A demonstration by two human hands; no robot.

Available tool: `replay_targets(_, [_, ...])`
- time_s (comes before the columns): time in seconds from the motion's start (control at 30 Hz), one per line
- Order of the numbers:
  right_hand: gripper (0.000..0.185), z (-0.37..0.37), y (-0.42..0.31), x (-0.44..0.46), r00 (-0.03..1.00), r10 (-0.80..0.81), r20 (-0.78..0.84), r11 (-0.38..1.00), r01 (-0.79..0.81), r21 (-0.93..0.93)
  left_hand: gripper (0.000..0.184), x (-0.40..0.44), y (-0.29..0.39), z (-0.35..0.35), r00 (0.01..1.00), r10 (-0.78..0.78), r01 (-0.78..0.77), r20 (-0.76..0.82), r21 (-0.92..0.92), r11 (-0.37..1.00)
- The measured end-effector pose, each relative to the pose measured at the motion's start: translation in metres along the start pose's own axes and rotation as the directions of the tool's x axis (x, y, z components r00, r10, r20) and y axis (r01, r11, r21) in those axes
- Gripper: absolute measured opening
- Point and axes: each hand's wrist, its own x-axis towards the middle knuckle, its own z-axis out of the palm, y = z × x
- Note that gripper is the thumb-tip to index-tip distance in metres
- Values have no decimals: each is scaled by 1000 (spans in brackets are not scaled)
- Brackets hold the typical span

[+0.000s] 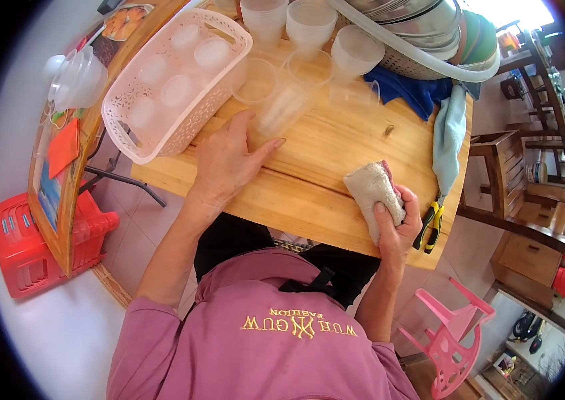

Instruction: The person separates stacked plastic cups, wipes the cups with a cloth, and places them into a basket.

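Observation:
On the wooden table, my left hand (229,158) has its fingers spread, the thumb apart, beside a clear plastic cup (281,115) lying on its side. Nothing is visibly held in it. My right hand (397,223) grips a folded beige cloth (370,190) with a reddish edge, near the table's front right. Clear cups stand behind my left hand, among them an upright one (254,81). Stacks of clear cups (306,25) stand farther back. A pink perforated basket (192,127) at the left holds several round translucent containers (179,91).
Yellow-and-black pliers (429,228) lie at the table's right edge, below a light blue cloth (450,137). A dark blue cloth (416,93) and a large basket of metal bowls (422,50) are at the back right. A pink stool (452,333) and red crate (46,243) flank the table.

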Motion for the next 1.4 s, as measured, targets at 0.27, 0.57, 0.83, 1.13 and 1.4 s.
replay_targets(0.27, [34, -2, 4, -1, 1000, 11, -1, 1000, -11, -7, 49, -6, 3, -4, 1000, 29, -29, -1, -51, 998])
replay_targets(0.57, [54, -8, -9, 7, 999, -13, 48, 996, 9, 86, 52, -36, -2, -9, 972, 231, -236, -48, -216, 948])
replay_targets(0.83, [39, -21, -72, 3, 973, -228, 41, 974, 228, -2, 55, -54, 6, 1, 964, 264, -223, 34, -434, 873])
replay_targets(1.13, [24, -39, -180, 6, 764, -404, 503, 458, -307, 834, 58, -72, -13, 16, 980, 171, -85, 102, -560, 824])
replay_targets(1.4, [24, -10, -164, 9, 713, -694, 105, 85, -64, 994, 60, -74, -6, 12, 983, 155, -45, 102, -682, 730])
